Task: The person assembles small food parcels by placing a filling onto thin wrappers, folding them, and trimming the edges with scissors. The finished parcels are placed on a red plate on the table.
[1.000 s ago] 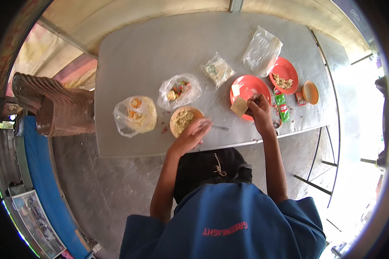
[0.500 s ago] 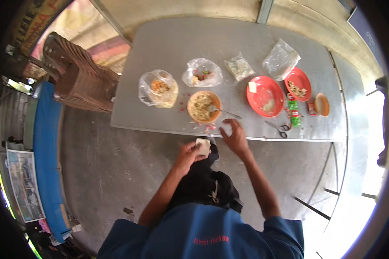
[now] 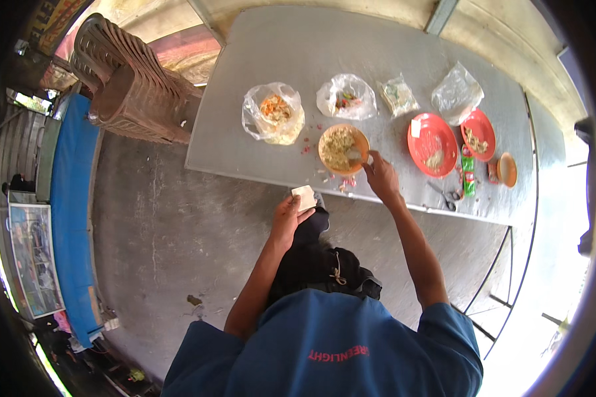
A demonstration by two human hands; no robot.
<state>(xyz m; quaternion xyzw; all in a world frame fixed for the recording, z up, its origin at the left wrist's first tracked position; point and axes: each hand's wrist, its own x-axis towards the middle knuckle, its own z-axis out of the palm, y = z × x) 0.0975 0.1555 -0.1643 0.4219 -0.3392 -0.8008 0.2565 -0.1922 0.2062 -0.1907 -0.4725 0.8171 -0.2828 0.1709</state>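
A pale square wrapper [image 3: 304,198] is pinched in my left hand [image 3: 287,218], out over the floor just short of the table edge. My right hand [image 3: 381,177] is closed round the handle of a spoon [image 3: 355,154], whose head dips into an orange bowl [image 3: 363,137]. Chopped, pale-greenish filling [image 3: 338,147] lies in that bowl. On the right, a red plate [image 3: 437,127] carries a stack of similar pale squares at its upper left and a whitish smear. Beyond it, a second red plate [image 3: 489,149] bears small folded pieces of dough.
Clear bags of orange shreds [image 3: 275,110] and of chillies [image 3: 346,99] lie behind the bowl, near another bag [image 3: 398,96] and a crumpled one [image 3: 458,94]. Scissors [image 3: 449,198], a green packet [image 3: 468,173] and a small orange bowl [image 3: 506,170] sit right. Stacked brown chairs [image 3: 136,86] stand left.
My right hand, free half a second ago, has moved up and taken hold of the spoon. My left hand keeps the wrapper, now raised slightly. The whole view has shifted a little.
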